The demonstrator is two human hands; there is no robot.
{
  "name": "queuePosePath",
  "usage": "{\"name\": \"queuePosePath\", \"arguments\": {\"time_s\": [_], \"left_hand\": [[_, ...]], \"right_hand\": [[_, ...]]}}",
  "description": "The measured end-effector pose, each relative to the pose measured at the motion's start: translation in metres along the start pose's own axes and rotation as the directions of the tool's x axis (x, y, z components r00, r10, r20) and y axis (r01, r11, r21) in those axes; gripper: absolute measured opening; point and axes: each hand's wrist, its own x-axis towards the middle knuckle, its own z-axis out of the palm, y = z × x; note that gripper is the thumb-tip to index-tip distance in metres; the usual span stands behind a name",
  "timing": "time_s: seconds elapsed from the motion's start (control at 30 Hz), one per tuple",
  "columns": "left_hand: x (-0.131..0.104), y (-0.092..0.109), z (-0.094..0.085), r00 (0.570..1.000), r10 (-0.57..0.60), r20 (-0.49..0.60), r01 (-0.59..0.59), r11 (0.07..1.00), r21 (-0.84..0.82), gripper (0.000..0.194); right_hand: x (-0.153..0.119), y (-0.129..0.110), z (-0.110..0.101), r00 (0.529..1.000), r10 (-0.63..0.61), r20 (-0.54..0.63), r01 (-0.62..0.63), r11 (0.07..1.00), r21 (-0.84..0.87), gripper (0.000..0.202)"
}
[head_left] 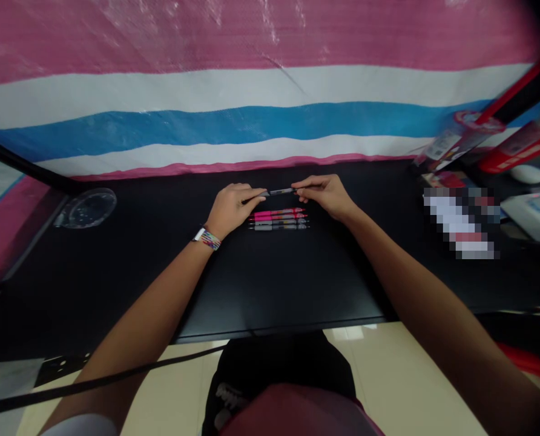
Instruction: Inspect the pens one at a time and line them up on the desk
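My left hand and my right hand together hold one dark pen level, each pinching an end, just above a black table. Right below it, several pens lie side by side in a neat row: pink ones at the top, grey ones under them. A woven bracelet sits on my left wrist.
A clear plastic lid or dish lies at the table's far left. Red and white packaged goods and a white box crowd the right end. A pink, white and blue striped tarp hangs behind. A black cable crosses below.
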Motion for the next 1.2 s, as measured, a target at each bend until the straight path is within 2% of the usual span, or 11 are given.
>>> {"name": "queuePosePath", "arguments": {"time_s": [0.17,0.37,0.43,0.5,0.53,0.63,0.73,0.87,0.93,1.0,1.2], "left_hand": [[0.003,-0.001,-0.002,1.000,-0.024,0.016,0.025,0.999,-0.032,0.029],[0.003,0.002,-0.006,0.989,-0.142,0.049,0.147,0.983,-0.110,0.066],[0.003,0.000,-0.006,0.983,-0.180,0.017,0.180,0.968,-0.174,0.057],[0.003,-0.003,-0.004,0.978,-0.206,-0.015,0.194,0.943,-0.269,0.027],[0.003,-0.004,-0.003,0.976,-0.214,-0.031,0.194,0.929,-0.316,0.020],[0.004,-0.006,-0.002,0.968,-0.246,-0.053,0.206,0.896,-0.394,0.021],[0.005,-0.004,-0.004,0.947,-0.321,-0.016,0.284,0.859,-0.427,0.045],[0.005,-0.003,-0.006,0.959,-0.281,-0.040,0.232,0.857,-0.460,0.027],[0.005,-0.005,-0.006,0.959,-0.278,-0.048,0.225,0.857,-0.464,0.030],[0.005,-0.007,-0.004,0.950,-0.310,-0.044,0.250,0.837,-0.487,0.043],[0.004,-0.011,-0.004,0.959,-0.277,-0.057,0.208,0.829,-0.519,0.022]], "right_hand": [[-0.002,-0.002,0.004,0.998,-0.069,-0.009,0.069,0.997,-0.032,0.025],[-0.004,-0.002,0.007,0.995,-0.102,0.004,0.102,0.993,-0.055,0.022],[-0.004,-0.001,0.007,0.995,-0.097,0.003,0.097,0.994,-0.053,0.019],[-0.003,0.001,0.006,0.996,-0.086,-0.014,0.085,0.996,-0.034,0.018],[-0.003,0.002,0.006,0.996,-0.083,-0.024,0.083,0.996,-0.022,0.018],[-0.002,0.005,0.005,0.996,-0.080,-0.044,0.080,0.997,-0.006,0.021],[-0.001,0.007,0.004,0.996,-0.074,-0.048,0.074,0.997,-0.008,0.024],[-0.001,0.009,0.004,0.995,-0.074,-0.061,0.075,0.997,0.014,0.024],[-0.001,0.010,0.003,0.996,-0.071,-0.054,0.072,0.997,0.017,0.024],[-0.001,0.010,0.003,0.996,-0.069,-0.049,0.070,0.997,0.017,0.023],[0.001,0.011,0.004,0.995,-0.052,-0.083,0.053,0.999,0.012,0.027]]}}
